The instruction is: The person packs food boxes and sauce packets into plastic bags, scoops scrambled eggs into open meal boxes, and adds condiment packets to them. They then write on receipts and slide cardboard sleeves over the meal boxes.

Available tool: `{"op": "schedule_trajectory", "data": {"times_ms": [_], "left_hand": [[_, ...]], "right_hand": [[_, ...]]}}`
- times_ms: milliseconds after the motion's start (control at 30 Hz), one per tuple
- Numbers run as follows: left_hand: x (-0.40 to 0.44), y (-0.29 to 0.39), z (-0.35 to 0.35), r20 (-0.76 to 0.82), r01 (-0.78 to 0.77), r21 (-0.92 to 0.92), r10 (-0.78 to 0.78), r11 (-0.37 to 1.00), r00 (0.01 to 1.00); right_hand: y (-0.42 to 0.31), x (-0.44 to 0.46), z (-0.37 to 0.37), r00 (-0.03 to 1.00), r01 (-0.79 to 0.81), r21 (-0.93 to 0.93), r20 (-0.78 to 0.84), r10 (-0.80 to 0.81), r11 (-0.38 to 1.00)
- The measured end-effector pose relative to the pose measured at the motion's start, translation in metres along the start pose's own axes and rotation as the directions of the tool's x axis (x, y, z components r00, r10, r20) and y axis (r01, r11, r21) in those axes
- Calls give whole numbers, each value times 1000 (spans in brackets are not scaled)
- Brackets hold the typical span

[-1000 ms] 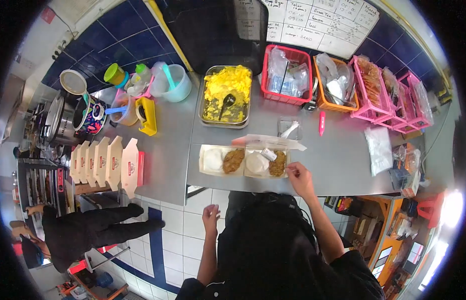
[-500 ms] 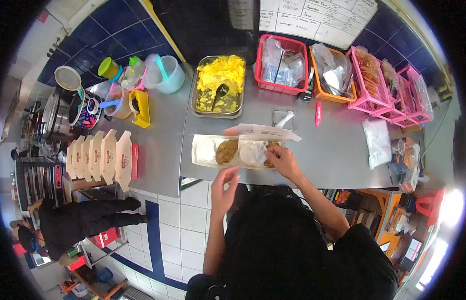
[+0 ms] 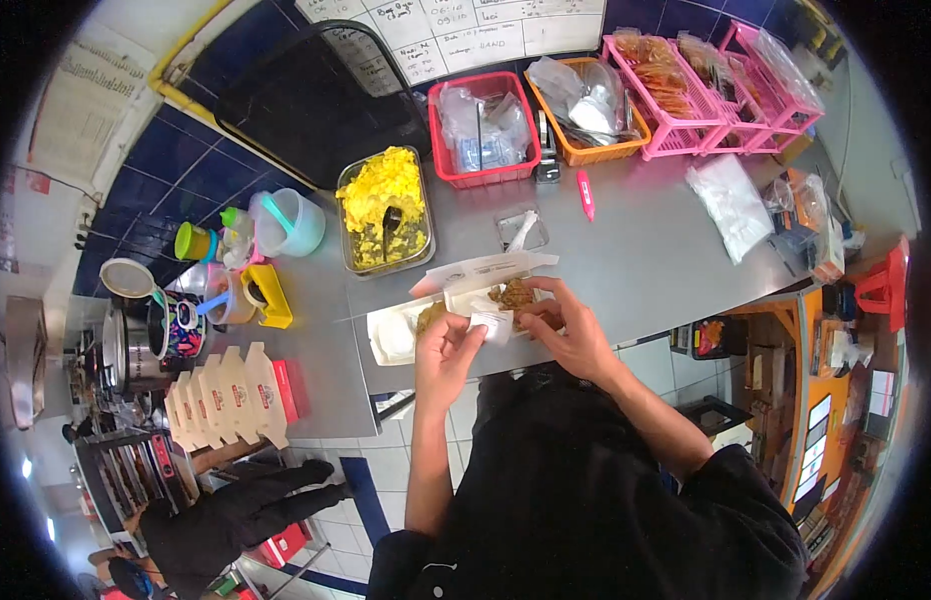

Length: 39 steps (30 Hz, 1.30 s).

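Two open cardboard food boxes stand side by side at the counter's front edge. The left food box (image 3: 378, 322) has a white rounded portion, probably rice, (image 3: 394, 334) and fried chicken (image 3: 429, 317), partly covered by my hand. My left hand (image 3: 446, 358) pinches a small white wrapped bundle (image 3: 494, 326) over the front of the right box. At that box's right side, my right hand (image 3: 571, 335) has its thumb and fingers curled round a piece of fried chicken (image 3: 512, 293). The right box's lid (image 3: 486, 272) stands raised behind.
A metal tray (image 3: 426, 245) of yellow scrambled egg stands behind the boxes. Red (image 3: 486, 180), orange (image 3: 596, 153) and pink baskets (image 3: 676, 140) line the back. Folded cartons (image 3: 221, 400) stand at the left. A person in black (image 3: 216, 530) works beyond them.
My left hand has moved up and right from in front of the boxes onto the white bundle, which now sits nearer the front. My right hand stays at the fried chicken. The view has turned.
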<state>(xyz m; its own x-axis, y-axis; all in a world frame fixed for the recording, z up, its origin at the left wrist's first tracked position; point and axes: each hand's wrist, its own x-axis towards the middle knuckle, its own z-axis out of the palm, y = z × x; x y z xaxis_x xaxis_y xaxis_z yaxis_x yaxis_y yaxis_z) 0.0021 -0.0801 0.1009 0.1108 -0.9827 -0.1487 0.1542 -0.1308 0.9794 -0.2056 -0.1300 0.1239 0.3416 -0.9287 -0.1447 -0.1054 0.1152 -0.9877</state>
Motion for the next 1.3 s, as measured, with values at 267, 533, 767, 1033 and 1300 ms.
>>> {"op": "schedule_trajectory", "data": {"times_ms": [267, 533, 767, 1033, 1300], "left_hand": [[-20, 9, 8, 14, -174, -152, 178, 973, 984], [-41, 38, 16, -58, -170, -239, 160, 956, 985], [-48, 54, 11, 85, -224, -28, 226, 974, 970], [-48, 57, 7, 129, -211, 22, 206, 977, 970], [-48, 58, -13, 71, -163, -80, 169, 983, 983]], "right_hand": [[-10, -2, 18, 975, 81, 376, 162, -152, 923], [-48, 7, 27, 970, 126, 134, 192, -151, 983], [-67, 8, 23, 912, 276, -67, 334, -239, 959], [-69, 8, 25, 882, 305, -95, 404, -244, 947], [-24, 32, -22, 961, 123, -25, -244, -126, 992]]}}
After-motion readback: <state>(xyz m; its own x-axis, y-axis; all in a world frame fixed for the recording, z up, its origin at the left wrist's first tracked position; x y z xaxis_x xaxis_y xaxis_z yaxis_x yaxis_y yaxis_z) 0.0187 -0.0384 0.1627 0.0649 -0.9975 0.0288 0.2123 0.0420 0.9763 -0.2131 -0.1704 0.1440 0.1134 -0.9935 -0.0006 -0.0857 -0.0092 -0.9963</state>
